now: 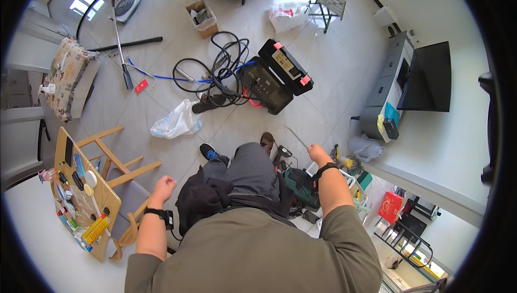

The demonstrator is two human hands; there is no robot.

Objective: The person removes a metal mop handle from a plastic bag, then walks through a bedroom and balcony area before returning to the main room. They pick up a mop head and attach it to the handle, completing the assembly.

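Our right hand (318, 154) pinches a thin metal rod (295, 137); our left hand (163, 188) is fisted, empty. We judge we're carrying the rod; next needs a spot ahead.

Grey tiled floor (334, 67), white wall (431, 131), wooden chair (116, 166), sunlit patches by the window.
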